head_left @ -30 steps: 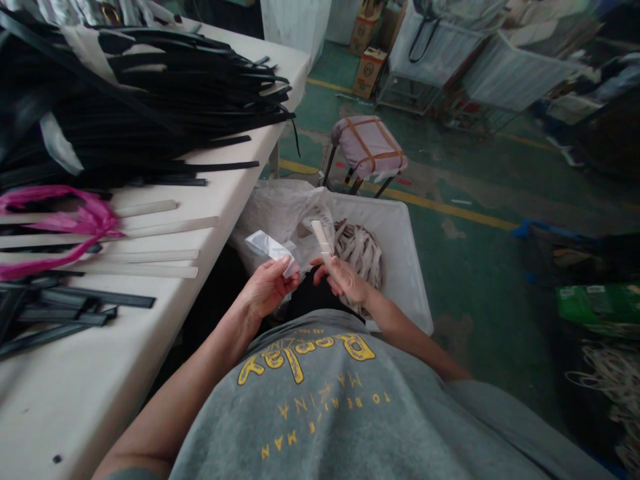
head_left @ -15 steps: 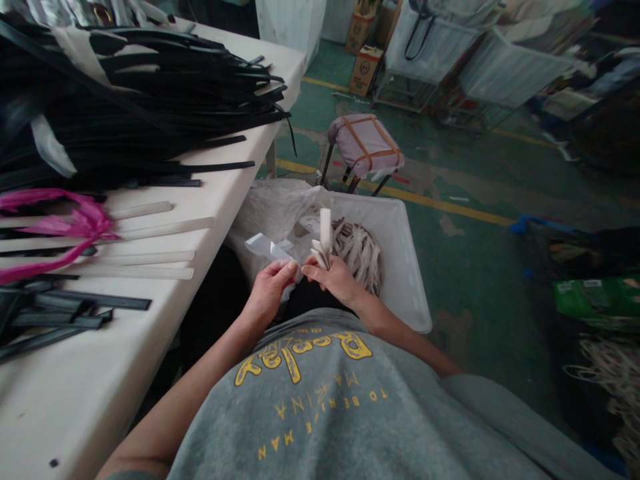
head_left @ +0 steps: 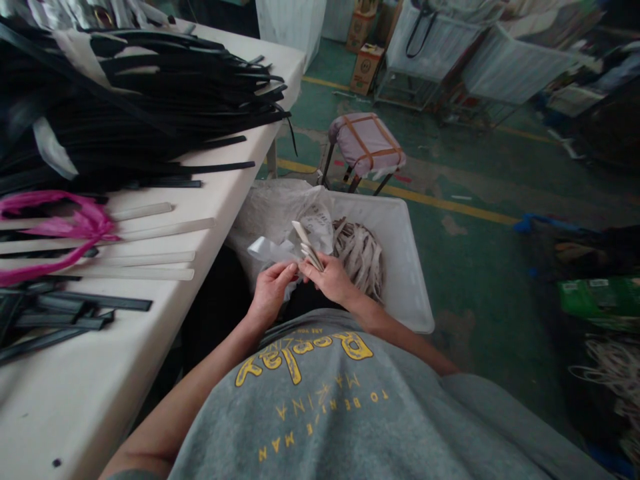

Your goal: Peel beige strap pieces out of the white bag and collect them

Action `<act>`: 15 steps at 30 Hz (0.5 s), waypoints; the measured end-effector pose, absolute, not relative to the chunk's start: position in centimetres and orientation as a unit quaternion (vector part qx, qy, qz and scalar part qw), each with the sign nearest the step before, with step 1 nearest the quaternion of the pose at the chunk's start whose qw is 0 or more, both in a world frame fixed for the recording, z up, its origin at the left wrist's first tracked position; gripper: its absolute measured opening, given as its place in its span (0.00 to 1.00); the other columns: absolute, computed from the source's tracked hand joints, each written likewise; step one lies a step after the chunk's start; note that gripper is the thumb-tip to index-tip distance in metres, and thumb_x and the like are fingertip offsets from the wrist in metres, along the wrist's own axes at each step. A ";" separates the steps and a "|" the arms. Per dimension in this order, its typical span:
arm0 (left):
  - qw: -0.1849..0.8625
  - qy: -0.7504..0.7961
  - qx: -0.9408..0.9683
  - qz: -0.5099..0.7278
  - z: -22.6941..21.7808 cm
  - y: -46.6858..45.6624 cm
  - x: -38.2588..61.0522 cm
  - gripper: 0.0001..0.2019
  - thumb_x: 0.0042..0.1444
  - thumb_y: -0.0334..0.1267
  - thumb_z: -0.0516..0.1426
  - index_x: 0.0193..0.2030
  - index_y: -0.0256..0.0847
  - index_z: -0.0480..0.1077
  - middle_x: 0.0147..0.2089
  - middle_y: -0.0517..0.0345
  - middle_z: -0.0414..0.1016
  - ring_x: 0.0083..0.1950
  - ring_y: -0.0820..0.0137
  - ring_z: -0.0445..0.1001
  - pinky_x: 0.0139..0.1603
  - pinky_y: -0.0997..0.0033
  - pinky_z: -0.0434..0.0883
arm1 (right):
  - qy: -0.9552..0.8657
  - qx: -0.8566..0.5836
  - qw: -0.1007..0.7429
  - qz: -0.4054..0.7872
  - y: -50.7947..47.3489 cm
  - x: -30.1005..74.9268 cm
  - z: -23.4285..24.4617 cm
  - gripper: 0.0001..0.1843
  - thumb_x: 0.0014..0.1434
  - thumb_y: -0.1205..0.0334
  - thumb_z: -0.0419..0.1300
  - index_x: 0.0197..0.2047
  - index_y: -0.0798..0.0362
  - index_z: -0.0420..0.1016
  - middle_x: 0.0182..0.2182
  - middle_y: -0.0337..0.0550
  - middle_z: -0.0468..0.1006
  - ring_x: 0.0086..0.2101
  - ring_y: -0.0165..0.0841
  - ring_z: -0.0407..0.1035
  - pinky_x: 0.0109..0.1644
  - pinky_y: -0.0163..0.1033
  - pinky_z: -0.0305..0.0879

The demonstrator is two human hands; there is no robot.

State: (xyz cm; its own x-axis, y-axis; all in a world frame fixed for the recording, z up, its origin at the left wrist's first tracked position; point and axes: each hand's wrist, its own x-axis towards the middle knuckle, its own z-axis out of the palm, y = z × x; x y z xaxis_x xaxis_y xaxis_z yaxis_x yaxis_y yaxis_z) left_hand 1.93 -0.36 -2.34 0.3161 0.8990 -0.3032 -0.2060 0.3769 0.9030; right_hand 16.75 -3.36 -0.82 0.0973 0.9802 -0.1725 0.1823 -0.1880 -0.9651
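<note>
The counter [head_left: 235,193] is the biggest thing here and runs along the left side of the white bin [head_left: 407,287]. A heap of black strips [head_left: 150,100] covers the counter's far end, well to the left of the bin and beyond it. The bin stands on the green floor, just ahead of my lap. A padded stool [head_left: 367,143] with brown tape crossed over its seat stands past the bin's far rim. A crumpled clear plastic bag [head_left: 273,207] slumps over the bin's left rim, between the bin and the counter. Inside the bin, towards its left, lies a bundle of pale strips [head_left: 361,257]. Left of the bin, four long pale slats [head_left: 150,243] lie side by side on the counter, their ends pointing towards it. Farther left, a pink ribbon [head_left: 75,223] lies across them.

Both my hands are over the bin's near left corner. My right hand [head_left: 333,280] has its fingers pressed together around a few short pale sticks [head_left: 304,241]. The sticks lean up and left from my grip, towards the bag. My left hand [head_left: 270,293], on the counter side of the bin, pinches a crumpled white film [head_left: 267,250] between thumb and fingertips. The film's loose end trails up and left, away from the bin. The fingertips of the two hands are very close together; I cannot tell whether they touch.
</note>
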 end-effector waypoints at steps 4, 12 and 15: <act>0.705 0.462 0.378 0.382 -2.8 0.0 1.6 0.16 0.44 0.49 0.70 0.29 0.36 0.79 0.28 0.58 0.76 0.29 0.74 0.71 0.35 0.74 0.70 | -0.369 -0.538 0.437 0.619 -3.3 16.8 -1.5 0.29 0.53 0.32 0.61 0.33 0.53 0.69 0.22 0.33 0.72 0.15 0.21 0.53 0.19 0.31 0.55; 0.757 0.456 0.218 0.413 -2.9 1.4 1.2 0.23 0.32 0.49 0.75 0.26 0.37 0.70 0.24 0.63 0.71 0.26 0.76 0.72 0.30 0.77 0.71 | -0.422 -0.419 0.327 0.734 -5.9 17.8 -1.9 0.38 0.60 0.25 0.47 0.31 0.55 0.70 0.22 0.39 0.74 0.15 0.22 0.56 0.17 0.29 0.49; 0.762 0.450 0.179 0.430 -2.7 2.0 1.2 0.24 0.33 0.49 0.75 0.27 0.38 0.69 0.24 0.64 0.72 0.25 0.77 0.73 0.29 0.78 0.71 | -0.481 -0.421 0.227 0.734 -7.1 17.9 -1.4 0.39 0.61 0.25 0.46 0.28 0.56 0.70 0.19 0.38 0.71 0.15 0.22 0.54 0.19 0.30 0.50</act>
State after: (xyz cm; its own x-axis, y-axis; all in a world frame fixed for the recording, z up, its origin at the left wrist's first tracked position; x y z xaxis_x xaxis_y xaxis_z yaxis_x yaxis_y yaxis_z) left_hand 1.18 2.03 -2.74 0.2248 0.8161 -0.5324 -0.4944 0.5664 0.6594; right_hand 17.92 -7.15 -1.41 -0.5418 0.7393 -0.4000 0.0716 -0.4336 -0.8983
